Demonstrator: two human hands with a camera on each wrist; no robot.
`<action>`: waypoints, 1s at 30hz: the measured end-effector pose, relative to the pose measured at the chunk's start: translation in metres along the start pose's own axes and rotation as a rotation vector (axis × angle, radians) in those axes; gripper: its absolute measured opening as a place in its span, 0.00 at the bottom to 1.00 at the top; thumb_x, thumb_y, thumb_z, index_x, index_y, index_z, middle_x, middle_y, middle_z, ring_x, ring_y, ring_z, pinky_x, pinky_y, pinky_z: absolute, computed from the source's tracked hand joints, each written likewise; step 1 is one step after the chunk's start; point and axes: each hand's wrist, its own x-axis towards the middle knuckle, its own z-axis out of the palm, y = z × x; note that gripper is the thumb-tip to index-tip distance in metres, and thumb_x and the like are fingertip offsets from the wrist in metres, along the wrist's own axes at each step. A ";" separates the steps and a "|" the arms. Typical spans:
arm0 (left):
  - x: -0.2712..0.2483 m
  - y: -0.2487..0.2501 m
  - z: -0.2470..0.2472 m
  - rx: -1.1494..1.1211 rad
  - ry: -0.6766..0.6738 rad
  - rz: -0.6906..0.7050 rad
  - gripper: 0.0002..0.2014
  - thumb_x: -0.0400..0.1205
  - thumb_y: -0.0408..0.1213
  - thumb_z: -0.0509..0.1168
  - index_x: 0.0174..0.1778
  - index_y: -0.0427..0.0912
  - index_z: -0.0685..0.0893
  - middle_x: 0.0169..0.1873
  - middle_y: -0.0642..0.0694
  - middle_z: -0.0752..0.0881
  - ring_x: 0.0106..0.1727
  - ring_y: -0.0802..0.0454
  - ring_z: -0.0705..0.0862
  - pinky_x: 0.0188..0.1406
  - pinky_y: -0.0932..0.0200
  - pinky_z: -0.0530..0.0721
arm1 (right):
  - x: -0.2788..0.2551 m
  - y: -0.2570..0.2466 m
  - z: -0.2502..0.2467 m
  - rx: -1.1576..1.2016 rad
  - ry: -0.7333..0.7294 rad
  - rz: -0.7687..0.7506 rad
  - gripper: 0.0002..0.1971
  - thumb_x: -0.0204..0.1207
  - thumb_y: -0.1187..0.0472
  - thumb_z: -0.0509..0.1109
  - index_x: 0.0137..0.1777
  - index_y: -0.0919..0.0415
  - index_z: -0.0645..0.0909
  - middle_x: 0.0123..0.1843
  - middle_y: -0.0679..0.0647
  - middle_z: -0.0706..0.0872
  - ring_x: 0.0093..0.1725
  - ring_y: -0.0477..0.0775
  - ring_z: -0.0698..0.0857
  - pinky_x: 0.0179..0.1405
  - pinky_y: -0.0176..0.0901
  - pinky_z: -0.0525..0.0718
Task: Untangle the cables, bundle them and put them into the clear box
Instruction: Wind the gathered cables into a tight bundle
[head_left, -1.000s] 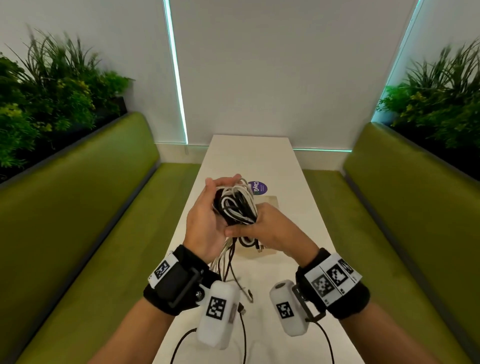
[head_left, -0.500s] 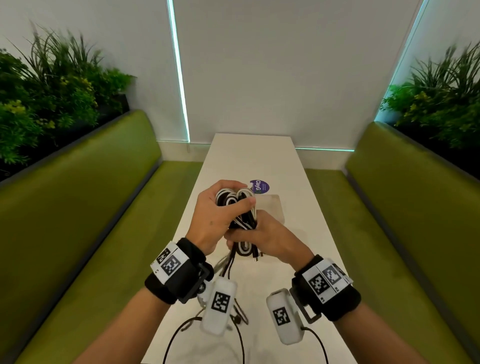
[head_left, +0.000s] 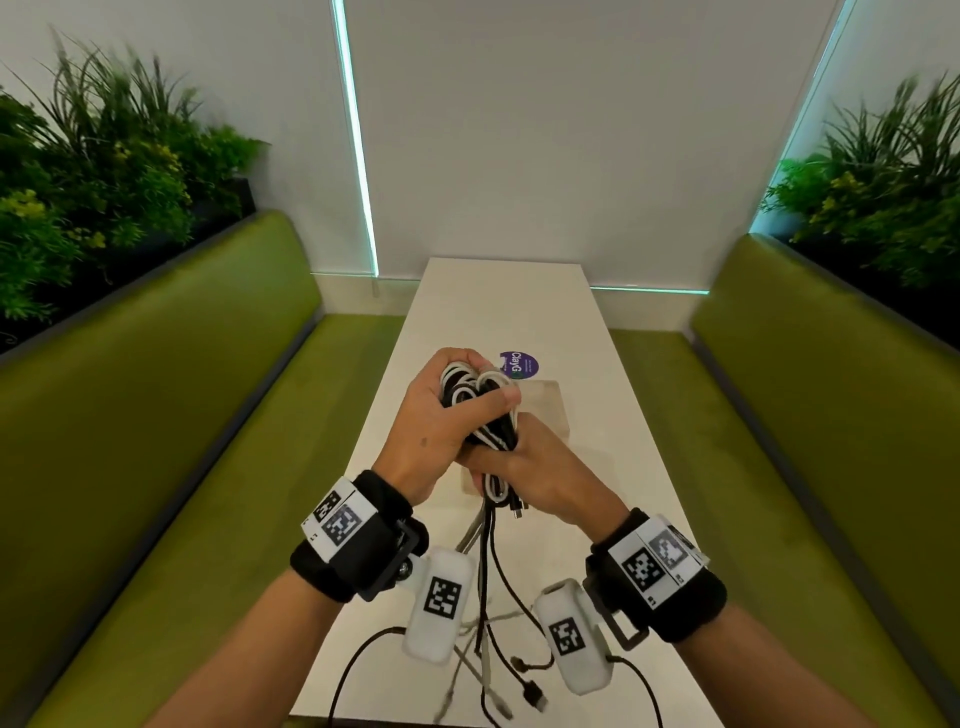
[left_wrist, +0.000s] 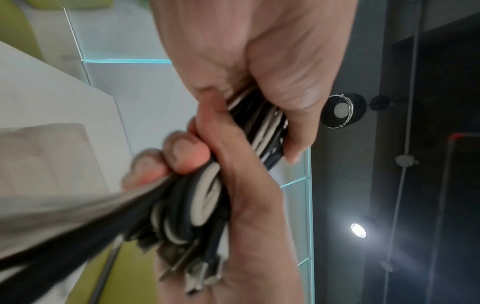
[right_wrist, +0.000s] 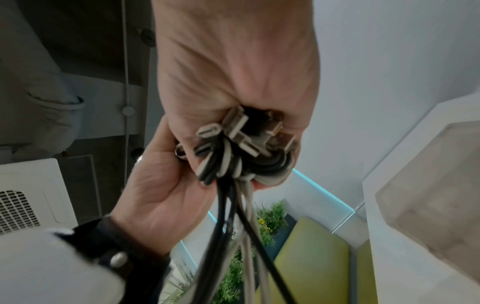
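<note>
A bundle of black and white cables (head_left: 480, 397) is held above the white table (head_left: 498, 296) by both hands. My left hand (head_left: 457, 395) grips its upper loops, with the thumb laid across the front. My right hand (head_left: 511, 460) grips the lower end, where several plugs (right_wrist: 246, 133) stick out of the fist. Loose cable tails (head_left: 488, 582) hang from the bundle down onto the table. The clear box (head_left: 548, 410) stands on the table just behind the hands and is partly hidden by them. It also shows in the left wrist view (left_wrist: 44, 156) and the right wrist view (right_wrist: 441, 185).
A purple round sticker (head_left: 519, 364) lies on the table beyond the box. Green benches (head_left: 208, 415) run along both sides of the narrow table, with plants (head_left: 104, 182) behind them. Cable ends (head_left: 530, 691) lie near the table's front edge.
My left thumb has closed over the front of the bundle, and both hands have squeezed the loops into a tighter, narrower bunch. The hands stay in front of the box.
</note>
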 end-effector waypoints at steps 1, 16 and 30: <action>0.000 -0.003 -0.002 -0.026 -0.025 -0.025 0.27 0.66 0.42 0.78 0.60 0.50 0.76 0.54 0.33 0.84 0.52 0.39 0.86 0.41 0.52 0.87 | -0.001 -0.001 -0.004 0.016 0.016 -0.020 0.10 0.78 0.62 0.70 0.47 0.72 0.81 0.32 0.59 0.85 0.34 0.57 0.83 0.39 0.54 0.82; -0.039 -0.033 -0.003 0.153 -0.308 -0.204 0.15 0.84 0.49 0.60 0.44 0.41 0.82 0.19 0.52 0.68 0.23 0.47 0.84 0.36 0.57 0.81 | 0.000 -0.019 -0.051 0.243 0.285 -0.222 0.13 0.78 0.59 0.71 0.34 0.65 0.83 0.30 0.59 0.83 0.36 0.63 0.82 0.48 0.65 0.81; -0.020 -0.008 -0.015 -0.300 -0.364 -0.322 0.21 0.74 0.31 0.60 0.62 0.50 0.71 0.29 0.33 0.78 0.22 0.50 0.66 0.24 0.59 0.65 | -0.007 -0.039 -0.071 -0.541 -0.322 0.050 0.13 0.59 0.55 0.85 0.40 0.49 0.84 0.32 0.42 0.88 0.30 0.39 0.83 0.32 0.38 0.83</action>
